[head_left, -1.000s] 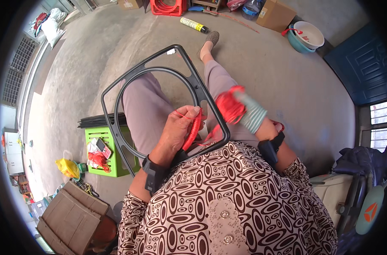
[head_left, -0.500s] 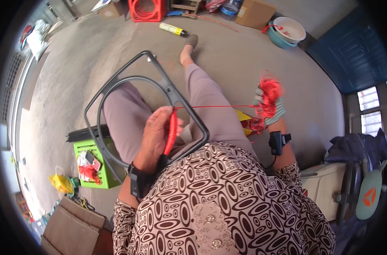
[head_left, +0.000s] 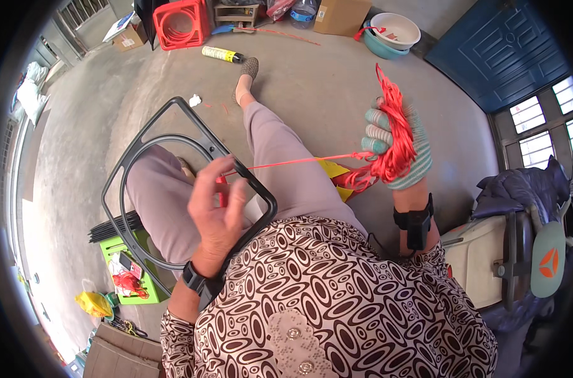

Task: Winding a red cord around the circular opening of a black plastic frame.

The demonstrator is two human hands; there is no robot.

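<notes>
Across my lap lies a black frame (head_left: 214,150), rounded at its corners, with a ring inside it. My left hand (head_left: 214,214) is bare, at the frame's near right side, its fingers apart. Behind those fingers shows a bit of red cord wrapping (head_left: 223,198) on the frame, mostly hidden. My right hand (head_left: 420,154), in a grey-green striped glove, is closed around a loose bundle of red cord (head_left: 397,145). From that bundle a strand (head_left: 299,162) runs taut leftward to the frame beside my left hand. More red cord hangs below the glove over something yellow.
A green stool (head_left: 149,295) by my left leg bears a phone-like device and red cord; black strips (head_left: 116,228) lie beside it. Cardboard (head_left: 119,356) stands lower left. A scooter (head_left: 488,264) is close on my right. Ahead lie a yellow can (head_left: 222,54), a red crate and basins (head_left: 395,31).
My left hand's fingers have spread from their closed grip on the wrapped bar. My right hand has come up with the cord bundle. The view has shifted, and the frame sits lower left.
</notes>
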